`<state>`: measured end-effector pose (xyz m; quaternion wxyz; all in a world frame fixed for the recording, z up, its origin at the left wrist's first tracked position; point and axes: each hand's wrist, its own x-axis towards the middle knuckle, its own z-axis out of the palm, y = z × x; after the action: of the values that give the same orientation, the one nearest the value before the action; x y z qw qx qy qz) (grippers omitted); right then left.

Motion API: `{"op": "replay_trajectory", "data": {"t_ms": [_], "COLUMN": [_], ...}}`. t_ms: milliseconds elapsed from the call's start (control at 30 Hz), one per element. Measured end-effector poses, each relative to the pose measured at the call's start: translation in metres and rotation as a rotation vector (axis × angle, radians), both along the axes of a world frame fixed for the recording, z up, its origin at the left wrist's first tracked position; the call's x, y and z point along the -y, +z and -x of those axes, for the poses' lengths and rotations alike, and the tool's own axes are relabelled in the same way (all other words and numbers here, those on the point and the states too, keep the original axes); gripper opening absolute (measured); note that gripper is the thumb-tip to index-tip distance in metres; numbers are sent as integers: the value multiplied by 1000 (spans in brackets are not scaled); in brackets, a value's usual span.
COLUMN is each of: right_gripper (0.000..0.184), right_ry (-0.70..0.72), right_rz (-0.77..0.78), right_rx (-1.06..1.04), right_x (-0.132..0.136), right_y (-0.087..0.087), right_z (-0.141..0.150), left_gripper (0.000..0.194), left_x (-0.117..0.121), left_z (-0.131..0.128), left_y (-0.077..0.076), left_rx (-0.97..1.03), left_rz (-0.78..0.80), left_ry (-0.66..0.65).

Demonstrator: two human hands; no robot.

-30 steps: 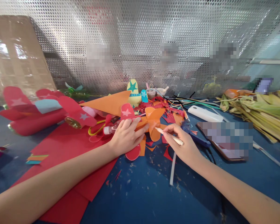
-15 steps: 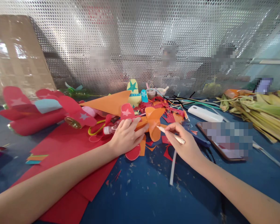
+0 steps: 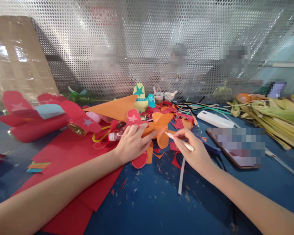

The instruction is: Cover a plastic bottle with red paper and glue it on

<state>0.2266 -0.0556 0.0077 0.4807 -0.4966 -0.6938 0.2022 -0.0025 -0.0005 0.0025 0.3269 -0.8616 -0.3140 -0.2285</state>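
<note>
My left hand point(image 3: 131, 143) lies closed over the body of a small toy plane made from a plastic bottle and coloured paper. The bottle's white cap point(image 3: 111, 136) sticks out to its left. A red wing with a star point(image 3: 133, 116) rises above my fingers; another red wing end point(image 3: 139, 161) shows below them. At the right end sits an orange paper tail point(image 3: 162, 138). Pinched in my right hand point(image 3: 193, 151) is a white pen point(image 3: 188, 146), its tip touching or very close to the tail.
Red paper sheets point(image 3: 71, 163) lie under my left forearm, with a larger red bottle plane point(image 3: 39, 125) behind. Paper scraps point(image 3: 177, 123) spread beyond the tail. To the right are a white glue gun-like object point(image 3: 215, 119), a phone point(image 3: 231, 148) and dried husks point(image 3: 274, 117).
The pen tip has shifted slightly right and up on the orange tail, my right hand moving with it. My left hand and the toy plane keep their place.
</note>
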Motion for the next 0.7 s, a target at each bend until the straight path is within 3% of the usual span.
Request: {"op": "replay_trajectory", "data": {"t_ms": [700], "right_gripper": [13], "right_ry": [1], "right_rz": [5], "right_rx": [7], "right_x": [1], "right_y": [1], "right_z": [1], "left_gripper": [33], "left_x": [1], "left_z": [-1], "left_y": [2], "left_rx": [1], "left_rz": [-27], "left_ry": [-8]}}
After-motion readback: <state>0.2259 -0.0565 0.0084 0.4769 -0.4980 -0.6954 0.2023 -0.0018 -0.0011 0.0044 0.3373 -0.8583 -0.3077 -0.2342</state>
